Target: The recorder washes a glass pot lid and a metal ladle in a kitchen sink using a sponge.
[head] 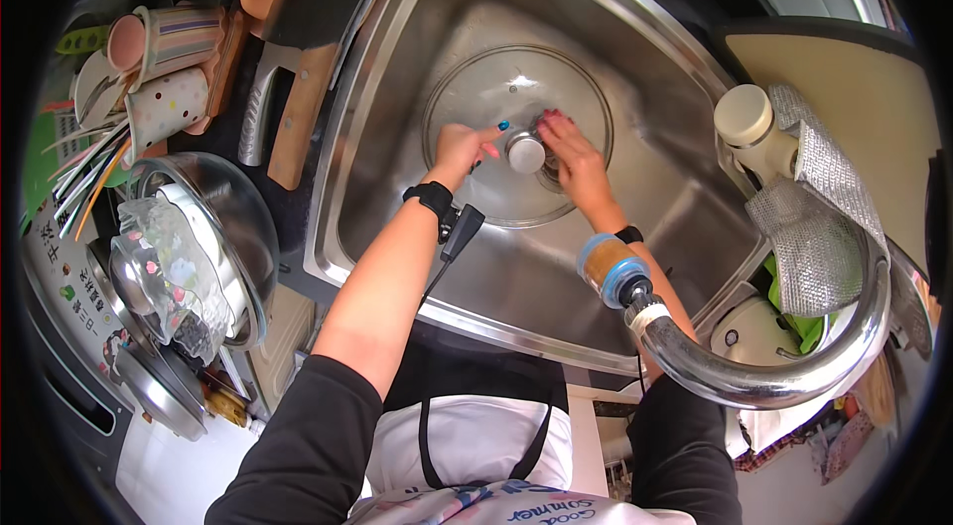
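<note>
A round glass pot lid (476,89) with a metal rim lies knob-up in the stainless steel sink (394,205). Its silvery knob (526,153) stands between my two hands. Just left of the knob is my left hand (463,150), thumb stretched towards it and the other fingers curled; whether these touch the glass cannot be told. My right hand (575,160) lies over the lid to the right of the knob, fingers together and extended, with nothing visibly gripped. The drain shows dimly beneath the glass near this hand.
A curved chrome faucet with a filter nozzle (614,268) reaches over my right forearm. Left of the sink are knives with wooden handles (301,115), cups of straws (167,104) and stacked bowls (223,249). Silvery insulating wrap (811,249) hangs around the faucet at the right.
</note>
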The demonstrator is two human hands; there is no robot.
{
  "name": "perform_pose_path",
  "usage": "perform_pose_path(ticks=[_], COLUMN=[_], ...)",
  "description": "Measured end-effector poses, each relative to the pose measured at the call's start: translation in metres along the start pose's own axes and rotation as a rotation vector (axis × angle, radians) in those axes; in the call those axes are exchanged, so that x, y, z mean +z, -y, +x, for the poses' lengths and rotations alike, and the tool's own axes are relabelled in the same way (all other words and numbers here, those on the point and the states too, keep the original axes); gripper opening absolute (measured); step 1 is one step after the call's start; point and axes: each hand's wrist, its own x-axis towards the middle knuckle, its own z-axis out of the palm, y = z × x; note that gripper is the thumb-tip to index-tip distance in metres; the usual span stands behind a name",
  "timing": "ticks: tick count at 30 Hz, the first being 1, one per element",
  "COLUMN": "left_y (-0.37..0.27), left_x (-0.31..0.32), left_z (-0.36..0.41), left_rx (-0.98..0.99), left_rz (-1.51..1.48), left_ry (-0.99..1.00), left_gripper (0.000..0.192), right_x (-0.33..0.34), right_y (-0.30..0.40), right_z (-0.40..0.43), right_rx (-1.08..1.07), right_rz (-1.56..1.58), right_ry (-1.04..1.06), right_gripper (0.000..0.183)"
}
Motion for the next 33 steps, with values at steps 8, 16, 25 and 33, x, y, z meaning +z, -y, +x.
perform_pose_path(ticks=[8, 16, 25, 33], left_y=[0.006, 0.000, 0.000, -0.003], left_x=[-0.004, 0.001, 0.002, 0.003], left_z=[0.000, -0.002, 0.003, 0.003], left_rx=[-0.016, -0.013, -0.010, 0.006], left_rz=[0.004, -0.030, 0.001, 0.015], left_ry=[0.028, 0.055, 0.083, 0.070], left_gripper=[0.036, 0.036, 0.041, 0.040], right_x=[0.006, 0.016, 0.002, 0.015], right_y=[0.018, 0.024, 0.001, 0.020], right_z=[-0.024, -0.030, -0.031, -0.061], right_rx=[0.395, 0.615, 0.775, 0.636], right_rz=[0.092, 0.085, 0.022, 0.055], right_ry=[-0.147, -0.342, -0.359, -0.317], right_gripper=[0.032, 0.037, 0.028, 0.029])
